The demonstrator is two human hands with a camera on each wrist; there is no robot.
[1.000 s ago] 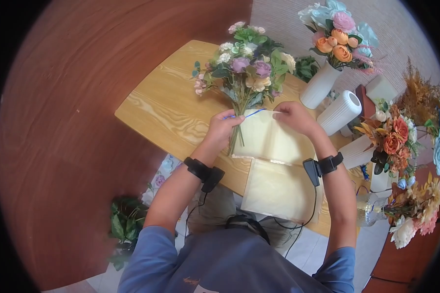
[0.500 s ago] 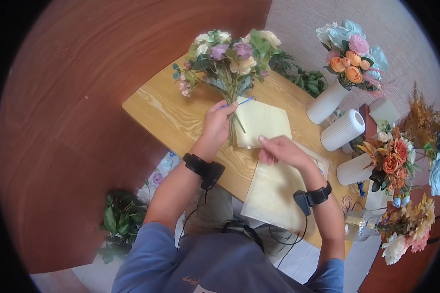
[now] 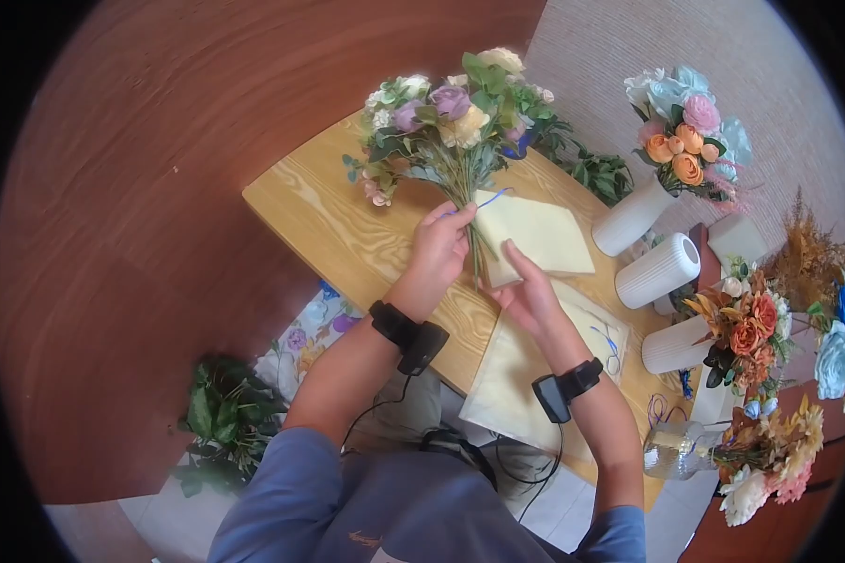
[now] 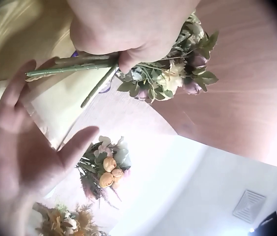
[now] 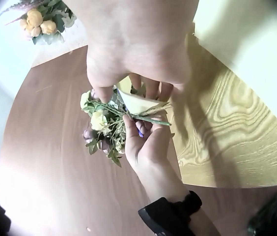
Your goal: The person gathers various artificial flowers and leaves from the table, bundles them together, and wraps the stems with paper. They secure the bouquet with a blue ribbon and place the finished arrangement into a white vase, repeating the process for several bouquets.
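Observation:
My left hand [image 3: 439,251] grips the stems of a bouquet of purple, cream and white flowers [image 3: 451,108], with the blossoms pointing away from me. A thin blue tie [image 3: 496,197] shows beside the stems. My right hand [image 3: 532,293] is just below and right of the stem ends, against the near edge of a cream sheet [image 3: 545,235], which bends up there. In the left wrist view the right hand [image 4: 23,152] has its thumb spread from its fingers. The right wrist view shows the left hand [image 5: 148,142] around the stems [image 5: 151,119].
Another cream sheet [image 3: 516,385] lies nearer me on the wooden table [image 3: 319,206]. White vases [image 3: 657,270] and flower arrangements [image 3: 687,141] line the right side. A glass vase [image 3: 671,452] stands at the near right; green foliage [image 3: 221,408] is at the lower left.
My right hand has left the tie and moved down and left to the far sheet's near edge, which has risen and bent. The left hand still holds the bouquet.

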